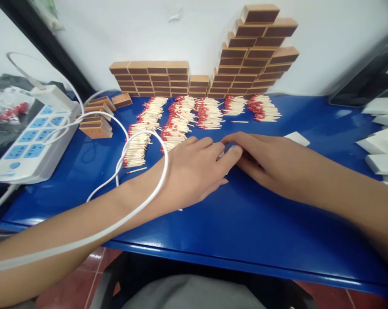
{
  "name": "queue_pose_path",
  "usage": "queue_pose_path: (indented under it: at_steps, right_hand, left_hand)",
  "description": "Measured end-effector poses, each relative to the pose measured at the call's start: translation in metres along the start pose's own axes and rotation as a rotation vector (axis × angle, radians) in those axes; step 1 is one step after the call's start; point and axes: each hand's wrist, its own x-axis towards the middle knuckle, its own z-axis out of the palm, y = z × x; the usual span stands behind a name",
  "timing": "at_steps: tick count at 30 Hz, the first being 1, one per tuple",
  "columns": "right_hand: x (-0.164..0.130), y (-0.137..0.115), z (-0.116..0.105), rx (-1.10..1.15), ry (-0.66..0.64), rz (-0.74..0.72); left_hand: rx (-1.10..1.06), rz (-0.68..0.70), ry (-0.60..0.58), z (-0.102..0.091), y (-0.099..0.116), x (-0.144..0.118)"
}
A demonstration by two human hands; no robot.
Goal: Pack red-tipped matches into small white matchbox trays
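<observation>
Small white tray (222,153) between touching fingertips of both hands

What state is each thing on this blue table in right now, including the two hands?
Left hand: flat, palm down, fingertips meeting the right hand.
Right hand: palm down, something small and white under the fingertips.
Red-tipped wooden matches: loose, lying in rows.
Brown matchboxes: closed, stacked against the wall.
White inner trays: lying at the right edge.
White power strip: sockets unused.
White cable: draped over the left forearm.
</observation>
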Motion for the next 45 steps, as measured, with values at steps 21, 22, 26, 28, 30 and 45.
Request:
queue_pose_path:
  at_steps: [21, 22, 26, 28, 30, 45]
  right_hand:
    - [0.003, -0.009, -0.004, -0.007, -0.019, 0.029]
    - [0.003, -0.009, -0.004, -0.009, -0.021, 0.030]
    - [0.003, -0.010, -0.003, 0.002, -0.030, 0.032]
    - [0.004, -0.010, -0.003, 0.012, -0.039, 0.038]
    - [0.004, -0.010, -0.004, 0.019, -0.048, 0.042]
    - [0.003, -0.010, -0.005, 0.018, -0.052, 0.047]
  left_hand:
    - [-0.154, 0.016, 0.182, 0.007, -0.012, 0.002]
    - [-0.158, 0.020, 0.185, 0.007, -0.012, 0.002]
    - [-0.175, 0.022, 0.199, 0.008, -0.012, 0.002]
    - [-0.182, 0.021, 0.192, 0.008, -0.013, 0.002]
    - [-0.186, 0.022, 0.188, 0.009, -0.013, 0.002]
    - [-0.173, 0.019, 0.192, 0.008, -0.012, 0.003]
